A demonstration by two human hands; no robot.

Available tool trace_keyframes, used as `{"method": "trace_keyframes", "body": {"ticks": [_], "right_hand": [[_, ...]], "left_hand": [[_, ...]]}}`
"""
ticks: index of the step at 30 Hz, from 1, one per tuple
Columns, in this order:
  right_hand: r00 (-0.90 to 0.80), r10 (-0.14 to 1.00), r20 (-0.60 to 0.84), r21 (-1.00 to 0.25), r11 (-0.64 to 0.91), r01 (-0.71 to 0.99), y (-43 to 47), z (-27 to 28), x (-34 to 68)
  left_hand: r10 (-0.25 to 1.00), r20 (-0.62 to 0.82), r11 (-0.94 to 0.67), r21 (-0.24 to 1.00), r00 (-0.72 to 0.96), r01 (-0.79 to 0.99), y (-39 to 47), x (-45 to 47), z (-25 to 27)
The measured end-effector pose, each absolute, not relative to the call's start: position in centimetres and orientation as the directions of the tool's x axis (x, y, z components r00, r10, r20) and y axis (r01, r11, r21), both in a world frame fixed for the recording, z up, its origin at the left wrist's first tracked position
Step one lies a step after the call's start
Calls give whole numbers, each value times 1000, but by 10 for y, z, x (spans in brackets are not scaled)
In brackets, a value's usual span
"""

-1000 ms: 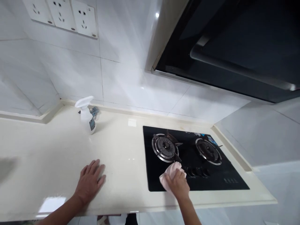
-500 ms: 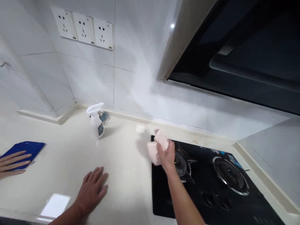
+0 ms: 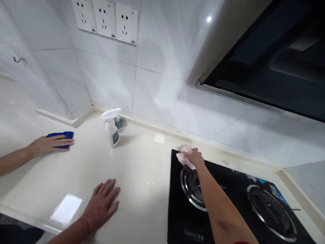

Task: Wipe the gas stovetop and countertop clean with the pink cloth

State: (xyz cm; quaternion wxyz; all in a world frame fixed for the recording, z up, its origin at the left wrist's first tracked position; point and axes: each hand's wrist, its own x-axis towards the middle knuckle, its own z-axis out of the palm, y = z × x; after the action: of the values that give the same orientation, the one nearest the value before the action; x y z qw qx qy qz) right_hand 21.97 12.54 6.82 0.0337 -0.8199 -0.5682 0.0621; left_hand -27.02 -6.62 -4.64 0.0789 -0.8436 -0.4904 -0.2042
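My left hand (image 3: 103,204) lies flat on the pale countertop (image 3: 142,189), fingers spread and nothing in it. On the right, my right hand (image 3: 195,158) is closed on a light pink cloth (image 3: 186,156). The cloth rests at the back left corner of the black gas stove (image 3: 177,217), just behind the left burner (image 3: 194,189). Part of that burner is hidden by my right forearm. A white spray bottle (image 3: 110,130) stands upright on the counter, beyond my left hand.
At the left, another person's hand (image 3: 53,145) presses a blue cloth (image 3: 66,135) on the counter. A bluish crumpled item (image 3: 120,122) lies behind the bottle. The range hood (image 3: 266,74) overhangs the stove. A second burner (image 3: 271,211) sits to the right.
My right hand has moved the pink cloth from beside the left burner to the stove's back edge. The other person's hand has slid the blue cloth rightward. My left hand stays put.
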Motion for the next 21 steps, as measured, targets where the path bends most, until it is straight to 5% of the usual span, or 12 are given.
{"method": "trace_keyframes", "body": {"ticks": [21], "right_hand": [[131,986,108,-92,-121,988,33,47,76]], "left_hand": [[786,431,-501,26,442,865,-64,-269,-41]]}}
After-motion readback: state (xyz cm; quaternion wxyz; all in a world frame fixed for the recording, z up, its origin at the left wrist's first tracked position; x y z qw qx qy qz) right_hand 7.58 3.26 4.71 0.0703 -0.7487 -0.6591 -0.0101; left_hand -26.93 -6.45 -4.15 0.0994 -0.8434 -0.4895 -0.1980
